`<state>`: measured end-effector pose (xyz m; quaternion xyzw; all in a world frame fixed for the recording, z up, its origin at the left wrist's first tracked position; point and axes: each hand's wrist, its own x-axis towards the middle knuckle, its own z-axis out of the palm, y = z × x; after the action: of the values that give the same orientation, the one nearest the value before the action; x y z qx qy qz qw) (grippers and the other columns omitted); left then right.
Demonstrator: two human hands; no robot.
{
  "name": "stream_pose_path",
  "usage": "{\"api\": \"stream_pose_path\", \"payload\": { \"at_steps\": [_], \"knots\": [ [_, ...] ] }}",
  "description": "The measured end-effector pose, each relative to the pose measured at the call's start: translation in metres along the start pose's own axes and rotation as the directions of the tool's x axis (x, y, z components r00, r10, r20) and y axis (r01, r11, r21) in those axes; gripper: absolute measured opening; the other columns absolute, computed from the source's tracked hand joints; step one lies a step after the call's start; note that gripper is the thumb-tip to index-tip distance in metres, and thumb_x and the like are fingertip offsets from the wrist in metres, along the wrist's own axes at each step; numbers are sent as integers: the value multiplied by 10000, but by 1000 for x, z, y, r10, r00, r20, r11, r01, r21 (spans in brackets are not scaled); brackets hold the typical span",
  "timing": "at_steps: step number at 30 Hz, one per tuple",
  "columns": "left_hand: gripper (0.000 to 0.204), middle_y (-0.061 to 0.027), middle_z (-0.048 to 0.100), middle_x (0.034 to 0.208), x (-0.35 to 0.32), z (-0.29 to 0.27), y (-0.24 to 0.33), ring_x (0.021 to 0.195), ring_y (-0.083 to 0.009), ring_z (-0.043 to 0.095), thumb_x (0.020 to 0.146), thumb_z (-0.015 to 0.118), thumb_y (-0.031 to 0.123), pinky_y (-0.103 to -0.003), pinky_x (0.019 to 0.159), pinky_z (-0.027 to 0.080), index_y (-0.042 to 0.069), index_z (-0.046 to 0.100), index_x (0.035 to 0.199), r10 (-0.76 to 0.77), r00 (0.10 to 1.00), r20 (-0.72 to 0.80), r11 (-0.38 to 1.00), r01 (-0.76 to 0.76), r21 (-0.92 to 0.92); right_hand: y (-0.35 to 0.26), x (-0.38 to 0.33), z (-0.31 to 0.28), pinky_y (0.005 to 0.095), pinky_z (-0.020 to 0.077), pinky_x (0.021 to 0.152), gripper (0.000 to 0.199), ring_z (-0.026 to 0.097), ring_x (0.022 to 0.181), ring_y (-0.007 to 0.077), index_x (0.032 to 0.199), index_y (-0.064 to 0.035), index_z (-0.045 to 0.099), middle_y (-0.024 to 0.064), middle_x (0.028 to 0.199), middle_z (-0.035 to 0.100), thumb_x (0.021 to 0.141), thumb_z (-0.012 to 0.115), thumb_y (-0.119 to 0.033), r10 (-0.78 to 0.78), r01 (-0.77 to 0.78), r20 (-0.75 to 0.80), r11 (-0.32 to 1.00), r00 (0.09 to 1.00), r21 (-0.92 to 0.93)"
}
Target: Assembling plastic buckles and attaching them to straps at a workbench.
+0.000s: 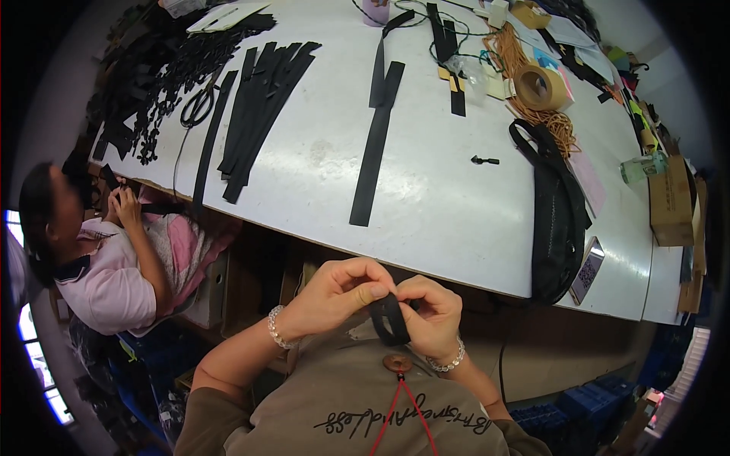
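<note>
Just off the table's near edge, in front of my chest, both my hands are brought together on a black zipper tape [388, 320], which hangs down in a loop. My left hand [344, 295] pinches its upper end between thumb and index finger. Close against it, my right hand [430, 313] grips the tape too, with fingers curled; what lies under those fingertips is partly hidden. Beyond my hands, a long black strip [371, 171] lies on the white table [304, 163]. To the right lies a small black zipper slider [484, 160] with its pull.
Several black strips [262, 114] and scissors [198, 106] lie at left, near a heap of small black parts [163, 83]. At right are a black bag [557, 220], a phone [587, 272], a tape roll [538, 87] and orange cord [563, 133]. A co-worker [114, 258] sits at left.
</note>
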<state>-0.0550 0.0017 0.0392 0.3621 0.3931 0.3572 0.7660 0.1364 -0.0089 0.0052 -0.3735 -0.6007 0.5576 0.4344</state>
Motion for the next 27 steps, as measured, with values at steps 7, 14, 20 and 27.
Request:
{"api": "stream_pose_path", "payload": {
  "at_steps": [7,14,20,27],
  "knots": [
    [261,0,625,930,8,17,-2,842,-57,567,809,700,-20,-225,765,492,13,622,1056,273,960,-60,960,-268,77,-4,16,-12,279,517,770,185,637,884,193,928,15,663,123,971,656,766,644,104,-142,160,-137,979,980,128],
    [207,-67,684,781,15,11,-7,790,-198,639,643,669,-139,-291,726,505,42,653,742,656,754,38,624,-569,535,-8,22,-19,287,541,787,220,659,914,212,916,8,667,139,1019,656,731,662,128,-244,239,-113,969,963,-62],
    [216,-66,689,778,15,9,-9,765,-199,647,617,662,-132,-288,695,508,48,652,737,701,710,70,556,-605,570,-7,21,-18,280,541,782,227,665,910,209,917,5,665,139,1029,657,729,659,130,-259,251,-106,964,960,-88],
    [188,-70,693,801,16,10,-11,779,-189,651,659,715,-101,-283,709,513,38,650,769,670,742,28,599,-562,570,-3,21,-19,284,541,780,226,661,914,212,926,13,662,145,1025,658,735,641,131,-217,211,-92,975,972,-66]
  ]
}}
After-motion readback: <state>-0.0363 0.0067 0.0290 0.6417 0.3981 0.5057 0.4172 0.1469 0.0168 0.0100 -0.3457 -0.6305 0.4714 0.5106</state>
